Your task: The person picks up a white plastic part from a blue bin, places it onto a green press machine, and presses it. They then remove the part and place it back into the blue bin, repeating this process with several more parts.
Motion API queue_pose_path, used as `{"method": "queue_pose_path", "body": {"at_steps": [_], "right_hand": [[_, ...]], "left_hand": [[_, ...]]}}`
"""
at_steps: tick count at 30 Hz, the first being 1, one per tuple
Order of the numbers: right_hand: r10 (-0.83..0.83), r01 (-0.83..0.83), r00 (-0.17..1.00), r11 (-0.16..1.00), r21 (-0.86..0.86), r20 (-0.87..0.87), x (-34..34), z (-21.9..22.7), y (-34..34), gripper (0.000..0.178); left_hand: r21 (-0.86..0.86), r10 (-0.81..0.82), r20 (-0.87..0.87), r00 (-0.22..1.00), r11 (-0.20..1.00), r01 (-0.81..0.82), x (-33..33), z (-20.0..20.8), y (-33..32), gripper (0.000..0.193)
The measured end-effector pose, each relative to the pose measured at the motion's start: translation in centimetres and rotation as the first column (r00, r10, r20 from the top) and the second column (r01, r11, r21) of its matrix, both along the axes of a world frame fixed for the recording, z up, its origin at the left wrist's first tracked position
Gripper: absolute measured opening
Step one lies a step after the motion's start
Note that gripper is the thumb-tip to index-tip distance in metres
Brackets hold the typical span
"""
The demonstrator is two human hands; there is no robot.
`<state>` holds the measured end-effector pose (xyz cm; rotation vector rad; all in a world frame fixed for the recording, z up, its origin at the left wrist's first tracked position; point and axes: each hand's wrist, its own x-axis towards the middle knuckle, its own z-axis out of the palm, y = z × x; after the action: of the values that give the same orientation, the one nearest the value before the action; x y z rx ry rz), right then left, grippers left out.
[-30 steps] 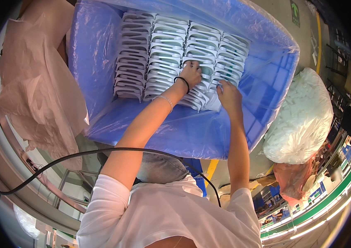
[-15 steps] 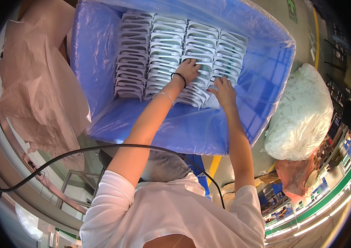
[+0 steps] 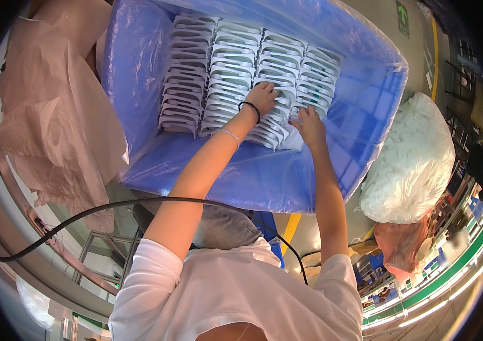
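Several rows of white curved plastic parts [image 3: 233,62] stand stacked in a blue bin [image 3: 361,108] lined with clear film. My left hand [image 3: 262,98] reaches into the third row from the left, its fingers bent down and closed on a white plastic part there. At the near end of the rightmost row, my right hand [image 3: 311,126] has thumb and fingers curled on another white part. The fingertips of both hands are partly hidden among the parts.
Brown wrapping paper [image 3: 62,125] hangs left of the bin. A stuffed white plastic bag [image 3: 409,162] stands on the right, with a reddish bag [image 3: 402,244] below it. A black cable [image 3: 139,200] crosses above my left arm.
My left hand has shifted very slightly right, still among the parts of the third row. My right hand stays at nearly the same spot. The view has moved a little.
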<state>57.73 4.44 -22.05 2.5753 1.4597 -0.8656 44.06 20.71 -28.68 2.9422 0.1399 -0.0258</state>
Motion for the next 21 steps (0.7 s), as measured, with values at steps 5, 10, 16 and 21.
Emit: {"method": "queue_pose_path", "body": {"at_steps": [5, 10, 16, 21], "right_hand": [[-0.020, 0.020, 1.000, 1.000, -0.005, 0.016, 0.2, -0.1, 0.0, 0.027], [0.023, -0.019, 0.996, 0.998, -0.056, 0.084, 0.9, 1.0, 0.3, 0.020], [0.037, -0.055, 0.996, 0.971, 0.234, 0.081, -1.9, 5.2, 6.2, 0.015], [0.139, -0.177, 0.980, 0.935, 0.306, 0.142, -3.3, 3.6, 7.1, 0.017]], "left_hand": [[-0.078, -0.056, -0.001, 0.998, 0.995, 0.056, 0.0, -0.2, 0.1, 0.015], [-0.046, -0.006, 0.044, 0.999, 0.999, 0.008, -0.5, 0.5, -0.6, 0.017], [-0.079, -0.008, 0.071, 0.997, 0.997, 0.013, -1.6, -0.9, 0.4, 0.020], [-0.210, 0.000, 0.225, 0.974, 0.976, 0.049, -2.6, 2.7, 1.5, 0.020]]}}
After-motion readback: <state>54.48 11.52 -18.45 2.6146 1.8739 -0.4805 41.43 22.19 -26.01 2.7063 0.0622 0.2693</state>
